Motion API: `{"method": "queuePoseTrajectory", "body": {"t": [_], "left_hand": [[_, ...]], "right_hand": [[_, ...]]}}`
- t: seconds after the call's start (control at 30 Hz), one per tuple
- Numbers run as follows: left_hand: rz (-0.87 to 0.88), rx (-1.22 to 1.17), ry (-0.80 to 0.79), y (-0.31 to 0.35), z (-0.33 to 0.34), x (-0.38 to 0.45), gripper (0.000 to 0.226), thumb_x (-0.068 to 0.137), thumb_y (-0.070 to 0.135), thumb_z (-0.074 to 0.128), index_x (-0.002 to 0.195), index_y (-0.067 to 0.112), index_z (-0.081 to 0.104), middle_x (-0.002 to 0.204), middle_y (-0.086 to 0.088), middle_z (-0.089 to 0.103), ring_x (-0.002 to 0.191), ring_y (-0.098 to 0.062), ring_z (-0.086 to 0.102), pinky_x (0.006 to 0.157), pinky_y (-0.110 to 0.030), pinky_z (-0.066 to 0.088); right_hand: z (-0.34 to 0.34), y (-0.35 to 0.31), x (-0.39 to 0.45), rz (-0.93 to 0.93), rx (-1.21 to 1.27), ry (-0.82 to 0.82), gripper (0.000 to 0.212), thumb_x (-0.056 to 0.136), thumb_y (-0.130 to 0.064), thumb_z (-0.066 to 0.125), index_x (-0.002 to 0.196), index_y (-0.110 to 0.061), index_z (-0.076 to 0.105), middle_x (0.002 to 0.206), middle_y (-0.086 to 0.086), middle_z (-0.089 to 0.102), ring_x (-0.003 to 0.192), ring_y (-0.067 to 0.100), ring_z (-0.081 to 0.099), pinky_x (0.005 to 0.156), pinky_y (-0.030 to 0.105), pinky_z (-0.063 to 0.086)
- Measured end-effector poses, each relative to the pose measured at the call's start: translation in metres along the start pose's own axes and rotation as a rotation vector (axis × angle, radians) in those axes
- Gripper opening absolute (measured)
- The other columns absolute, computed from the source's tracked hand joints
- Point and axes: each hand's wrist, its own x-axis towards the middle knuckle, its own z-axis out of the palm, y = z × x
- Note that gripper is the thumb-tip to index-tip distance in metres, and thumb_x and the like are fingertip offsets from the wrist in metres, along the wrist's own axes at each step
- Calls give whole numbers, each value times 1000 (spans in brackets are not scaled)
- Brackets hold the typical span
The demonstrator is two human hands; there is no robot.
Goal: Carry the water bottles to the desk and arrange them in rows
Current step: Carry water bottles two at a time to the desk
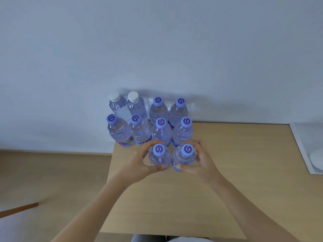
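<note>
- Left hand (pixel 139 160) wraps the left front bottle (pixel 159 157); right hand (pixel 201 161) wraps the right front bottle (pixel 184 158). Fingers curled round each body, below the caps.
- Both bottles upright, just beside each other, low over or on the desk (pixel 227 172); contact with the top can't be confirmed.
- To do it well: set both flat, snug behind-to-front with the middle row (pixel 150 131), columns aligned, then let go straight outward so nothing tips.
- Middle row has four purple caps, directly beyond the fingertips.
- Back row (pixel 148 107) by the wall: two white caps, two purple.
</note>
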Motion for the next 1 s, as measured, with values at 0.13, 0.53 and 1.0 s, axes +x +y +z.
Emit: {"method": "queuePoseTrajectory", "body": {"t": [0.13,0.53,1.0], "left_hand": [[-68,-115,9,-8,15,-11,89,65,8,90,139,23,44,127,33,51,124,8,47,99,-8,38],[-139,-224,201,-32,38,-11,73,70,8,86,123,44,50,122,32,49,118,9,47,87,-10,48],[-190,-250,152,-38,30,-11,81,66,16,90,128,45,47,124,31,51,122,4,48,97,-31,44]], "right_hand": [[1,3,-5,8,-40,22,80,60,-1,92,124,-20,48,125,4,44,124,28,47,104,35,45],[0,20,-10,146,43,15,65,70,-7,88,121,-21,50,130,-3,50,114,-4,52,82,18,54],[-1,18,-17,185,12,-7,81,68,-14,90,132,-29,42,138,-11,46,125,9,50,98,30,48]]}}
